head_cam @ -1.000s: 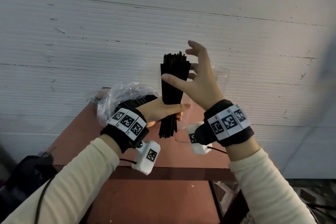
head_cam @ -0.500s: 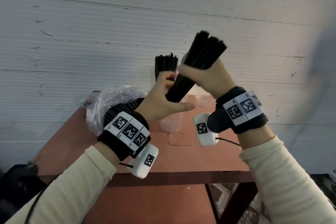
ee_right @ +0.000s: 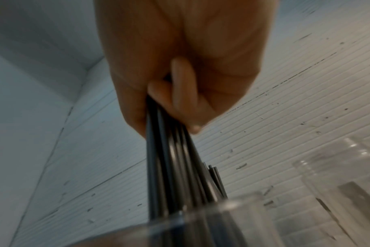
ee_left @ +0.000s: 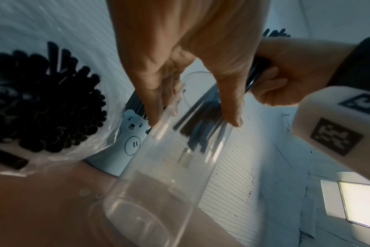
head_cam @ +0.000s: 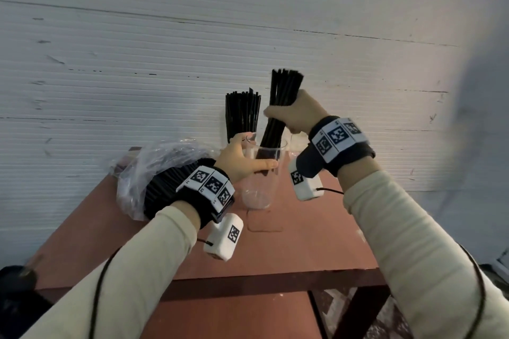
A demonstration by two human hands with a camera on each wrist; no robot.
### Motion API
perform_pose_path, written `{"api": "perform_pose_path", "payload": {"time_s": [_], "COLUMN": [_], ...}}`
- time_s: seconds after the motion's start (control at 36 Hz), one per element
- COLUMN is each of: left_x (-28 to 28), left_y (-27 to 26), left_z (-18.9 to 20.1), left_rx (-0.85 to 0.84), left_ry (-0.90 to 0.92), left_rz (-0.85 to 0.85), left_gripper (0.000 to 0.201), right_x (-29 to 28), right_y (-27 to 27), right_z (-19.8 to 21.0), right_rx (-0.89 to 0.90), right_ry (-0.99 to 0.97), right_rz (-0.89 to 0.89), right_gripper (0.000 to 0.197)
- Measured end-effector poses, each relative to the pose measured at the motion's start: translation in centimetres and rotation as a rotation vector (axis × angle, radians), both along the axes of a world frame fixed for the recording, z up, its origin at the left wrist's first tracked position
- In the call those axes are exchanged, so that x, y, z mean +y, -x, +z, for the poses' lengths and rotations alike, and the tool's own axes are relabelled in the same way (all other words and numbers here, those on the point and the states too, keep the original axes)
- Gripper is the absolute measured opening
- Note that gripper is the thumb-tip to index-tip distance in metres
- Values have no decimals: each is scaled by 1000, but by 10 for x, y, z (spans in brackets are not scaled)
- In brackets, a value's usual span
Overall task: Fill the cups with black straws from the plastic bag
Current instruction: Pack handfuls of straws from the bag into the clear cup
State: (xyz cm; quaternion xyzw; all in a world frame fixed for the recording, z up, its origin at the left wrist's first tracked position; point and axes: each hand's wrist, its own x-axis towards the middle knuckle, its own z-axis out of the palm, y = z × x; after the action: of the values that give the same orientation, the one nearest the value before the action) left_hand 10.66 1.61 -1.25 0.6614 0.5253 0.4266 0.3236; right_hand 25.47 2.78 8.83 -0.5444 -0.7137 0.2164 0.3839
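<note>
While the left hand wraps the clear cup mid-table toward the back edge, the right hand is fisted on a straw bundle, tips inside the cup.

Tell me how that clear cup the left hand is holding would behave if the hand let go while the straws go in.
The clear cup looks thin, tall and nearly empty, so it is probably light and apt to tip. The straw bundle enters at a slant from the right hand, likely pushing its rim sideways. The left hand grips near the rim, which probably steadies it.
</note>
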Motion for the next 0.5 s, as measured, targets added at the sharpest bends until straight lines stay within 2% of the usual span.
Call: {"api": "perform_pose_path", "payload": {"time_s": [0.11, 0.19, 0.28, 0.36, 0.42, 0.5], "left_x": [3, 3, 0, -4, -6, -6], "left_y": [1, 2, 0, -3, -4, -7], "left_z": [-8, -12, -13, -12, -11, -9], "left_rx": [-2, -17, -48, -69, -78, -106], "left_ry": [-12, -24, -13, 4, -7, -25], "left_rz": [1, 17, 8, -13, -20, -32], "left_gripper": [85, 84, 85, 103, 97, 78], "right_x": [5, 5, -2, -9, -14, -24], "right_y": [0, 2, 3, 0, -2, -2], "right_z": [-9, -13, -12, -10, -8, -3], "right_rx": [-175, -179, -176, -165, -237, -396], "right_ry": [242, 373, 360, 318, 252, 131], "right_rz": [14, 43, 45, 50, 28, -33], "right_gripper": [28, 33, 33, 49, 54, 65]}}
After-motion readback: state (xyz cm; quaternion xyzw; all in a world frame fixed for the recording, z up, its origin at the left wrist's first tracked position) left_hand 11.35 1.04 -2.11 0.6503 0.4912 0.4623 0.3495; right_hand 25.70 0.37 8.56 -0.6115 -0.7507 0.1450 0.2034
